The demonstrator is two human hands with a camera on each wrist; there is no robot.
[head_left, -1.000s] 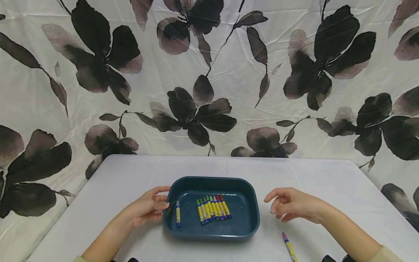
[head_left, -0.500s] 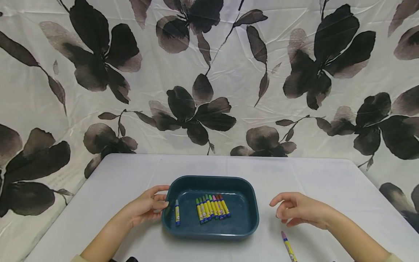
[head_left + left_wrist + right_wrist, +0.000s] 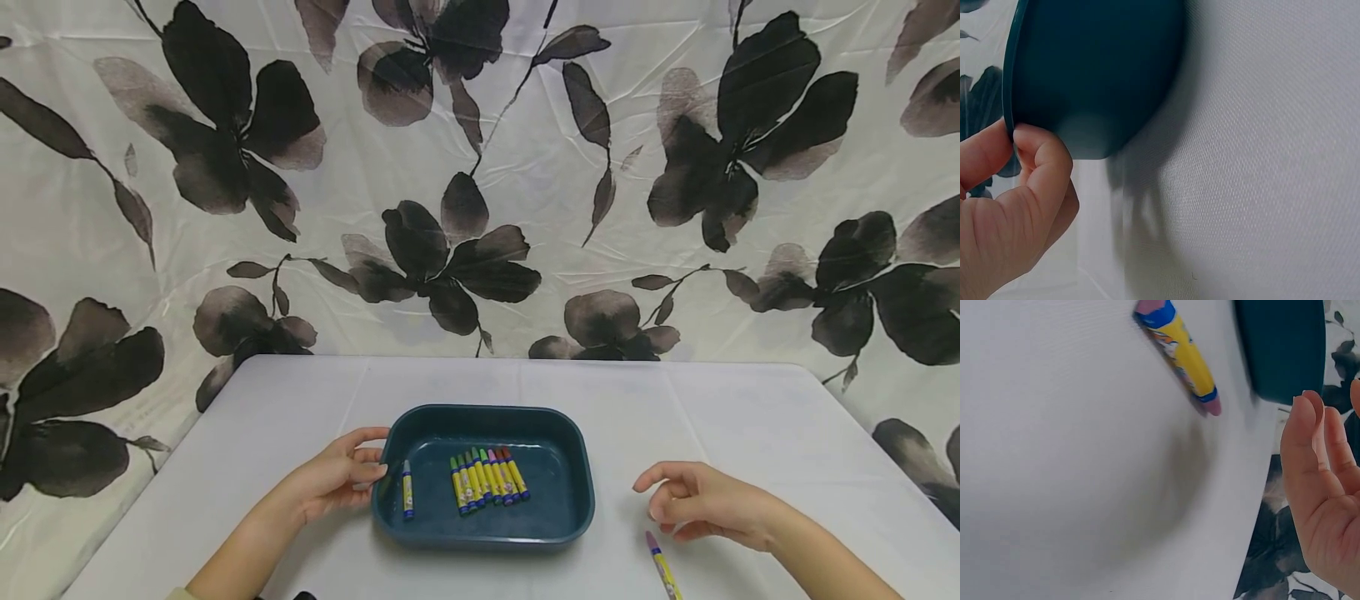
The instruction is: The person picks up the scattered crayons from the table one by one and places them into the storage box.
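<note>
A dark teal tray stands on the white table in the head view. My left hand pinches its left rim between thumb and fingers, as the left wrist view shows up close on the tray's side. Inside lie several crayons side by side, and a single blue-grey crayon lies apart near the left wall. On the table to the right is a pink-purple crayon in a yellow and blue wrapper. Just above that crayon hovers my right hand, fingers loosely bent, holding nothing.
The white table extends behind and to both sides of the tray. A white cloth with dark flowers hangs beyond the far edge. A small black object shows at the bottom edge, too cut off to identify.
My right hand has moved right and toward me, away from the tray and closer to the loose crayon. The left hand keeps its hold on the rim, and the tray stays put.
</note>
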